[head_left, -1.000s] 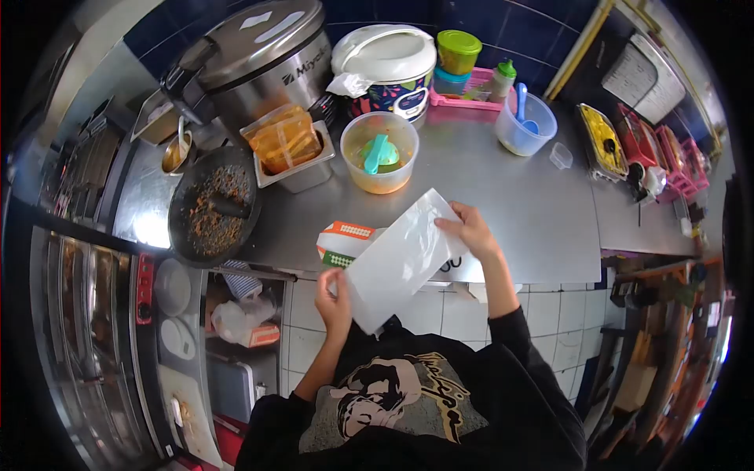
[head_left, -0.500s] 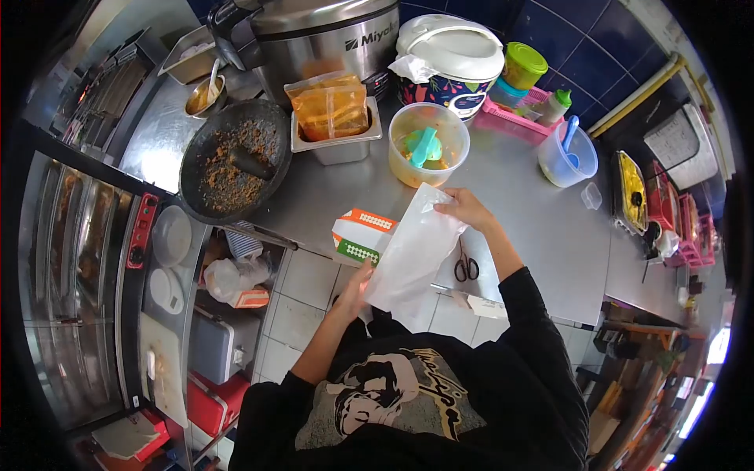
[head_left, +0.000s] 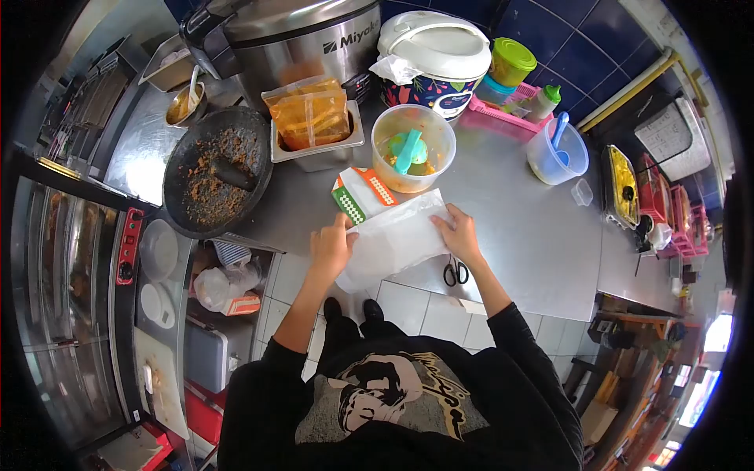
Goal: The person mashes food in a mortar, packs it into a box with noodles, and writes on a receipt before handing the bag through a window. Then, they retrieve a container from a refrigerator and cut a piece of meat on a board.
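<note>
A flat, whitish plastic bag (head_left: 393, 247) is stretched between my two hands over the counter's front edge. My left hand (head_left: 330, 250) is closed on its left side, with the fingertips against the near green corner of an orange, white and green carton (head_left: 367, 195). My right hand (head_left: 459, 234) pinches the bag's right edge between thumb and fingers. Just beyond the bag stands a clear plastic tub (head_left: 381, 174) with a turquoise scoop (head_left: 408, 151) and orange food residue inside. Black-handled scissors (head_left: 455, 272) lie below my right hand at the counter edge.
A stone mortar (head_left: 177, 184) with brown crumbly food and a pestle (head_left: 233, 176) stands left. Behind are a steel pan (head_left: 318, 162) of orange sauce packets (head_left: 310, 118), a large steel cooker (head_left: 290, 47) and a white-lidded rice cooker (head_left: 436, 47). A tub with a blue ladle (head_left: 561, 129) sits right.
The bag has moved from a steep slant to nearly level between my hands. My right hand has come lower, my left higher. The carton has shifted away from me, toward the tub.
</note>
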{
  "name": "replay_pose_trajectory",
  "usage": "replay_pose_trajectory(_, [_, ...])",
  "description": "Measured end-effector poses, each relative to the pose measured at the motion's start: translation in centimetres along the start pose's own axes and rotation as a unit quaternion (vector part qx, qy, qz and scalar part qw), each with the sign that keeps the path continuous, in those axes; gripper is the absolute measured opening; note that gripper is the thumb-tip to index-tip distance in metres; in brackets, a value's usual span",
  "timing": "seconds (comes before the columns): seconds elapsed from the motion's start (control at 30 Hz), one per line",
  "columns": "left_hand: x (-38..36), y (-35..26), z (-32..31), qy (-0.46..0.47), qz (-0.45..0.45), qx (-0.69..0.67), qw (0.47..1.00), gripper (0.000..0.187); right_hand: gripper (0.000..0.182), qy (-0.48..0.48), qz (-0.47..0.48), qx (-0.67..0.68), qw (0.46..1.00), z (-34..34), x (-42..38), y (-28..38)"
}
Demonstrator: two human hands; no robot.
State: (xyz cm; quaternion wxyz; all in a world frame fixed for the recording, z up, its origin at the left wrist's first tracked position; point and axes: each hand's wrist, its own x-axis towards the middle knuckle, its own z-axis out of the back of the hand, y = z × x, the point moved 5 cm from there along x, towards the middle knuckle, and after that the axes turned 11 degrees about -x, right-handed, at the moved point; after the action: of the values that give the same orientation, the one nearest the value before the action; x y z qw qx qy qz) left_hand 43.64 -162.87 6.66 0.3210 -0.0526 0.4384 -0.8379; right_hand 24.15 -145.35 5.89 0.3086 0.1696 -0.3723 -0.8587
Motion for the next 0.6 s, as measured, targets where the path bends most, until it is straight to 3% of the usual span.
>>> replay_pose_trajectory(0.07, [-1.3, -2.0, 0.4, -0.177, -0.071, 0.167, 0.967, 0.020, 0.030, 0.004, -0.010, -0.002, 1.000, 0.5, 0.3, 0.8])
replay_pose_trajectory(0.1, [-1.4, -2.5, 0.2, -0.175, -0.072, 0.167, 0.968, 0.020, 0.030, 0.029, 0.003, -0.011, 1.000, 0.5, 1.0, 1.2])
replay_pose_trajectory(0.17, [-2.1, -5.1, 0.4, -0.233, -0.201, 0.138, 0.941, 0.019, 0.030, 0.053, 0.016, -0.018, 0.998, 0.3, 2.1, 1.2])
replay_pose_trajectory(0.2, [-2.2, -5.2, -0.3, -0.233, -0.199, 0.138, 0.942, 0.019, 0.029, 0.047, 0.031, -0.028, 0.998, 0.0, 2.5, 0.8])
replay_pose_trajectory(0.27, [-2.1, -4.5, -3.0, -0.114, -0.189, 0.074, 0.973, 0.020, 0.027, 0.047, 0.048, -0.037, 0.997, -0.8, 2.8, -0.2])
replay_pose_trajectory(0.37, [-2.4, -3.8, -4.7, -0.118, -0.202, 0.028, 0.972, 0.018, 0.027, 0.046, 0.071, -0.032, 0.996, -1.1, 3.1, -0.6])
replay_pose_trajectory(0.47, [-2.8, -3.5, -5.8, -0.112, -0.205, 0.056, 0.971, 0.018, 0.031, 0.065, 0.036, -0.024, 0.997, -1.0, 2.6, -0.6])
replay_pose_trajectory(0.53, [-3.1, -3.5, -6.4, -0.104, -0.202, 0.076, 0.971, 0.020, 0.031, -0.031, 0.029, -0.110, 0.993, 0.4, 2.0, 0.5])
replay_pose_trajectory(0.57, [-3.3, -3.6, -6.7, -0.118, -0.210, 0.095, 0.966, 0.022, 0.031, -0.029, 0.031, -0.109, 0.993, 1.0, 1.5, 2.1])
replay_pose_trajectory(0.6, [-3.4, -3.7, -6.8, -0.131, -0.218, 0.113, 0.961, 0.024, 0.030, -0.149, 0.112, -0.213, 0.959, 2.7, 0.3, 5.4])
